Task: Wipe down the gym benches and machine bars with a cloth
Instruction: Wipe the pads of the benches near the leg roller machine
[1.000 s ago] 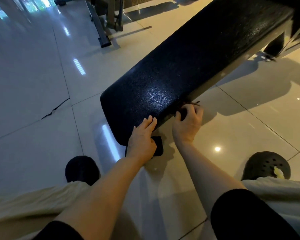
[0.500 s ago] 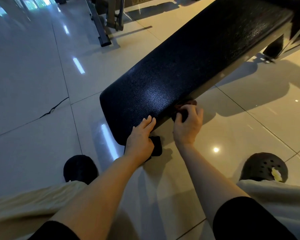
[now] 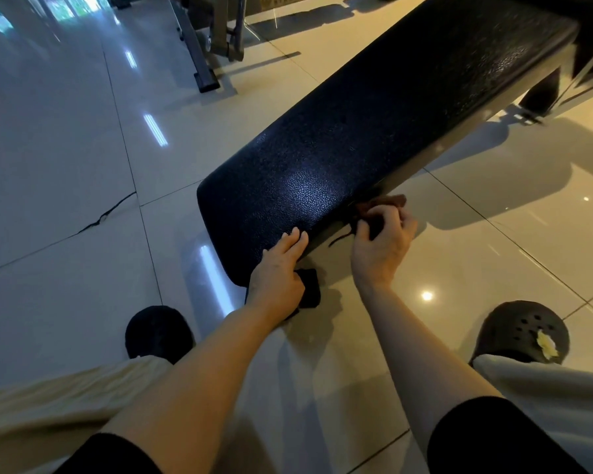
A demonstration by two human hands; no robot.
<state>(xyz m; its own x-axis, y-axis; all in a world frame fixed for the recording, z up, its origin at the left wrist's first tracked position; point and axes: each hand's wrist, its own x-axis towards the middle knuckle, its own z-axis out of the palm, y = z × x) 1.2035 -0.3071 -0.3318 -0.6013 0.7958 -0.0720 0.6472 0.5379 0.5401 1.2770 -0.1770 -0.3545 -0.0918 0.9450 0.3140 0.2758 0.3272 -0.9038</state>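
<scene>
Left hand (image 3: 278, 268): your straight fingers rest on the bench pad (image 3: 374, 124) near its end.
Right hand (image 3: 380, 241): your curled fingers hold the brown cloth (image 3: 384, 204) against the pad's side edge.

A black padded bench (image 3: 374, 131) slants across a glossy tiled floor (image 3: 55, 159). The left hand (image 3: 278, 268) rests its straight fingers on the pad's near corner. The right hand (image 3: 380, 244) grips a brown cloth (image 3: 380, 203) against the pad's lower edge. Dark shoes (image 3: 524, 330) flank both forearms.
</scene>
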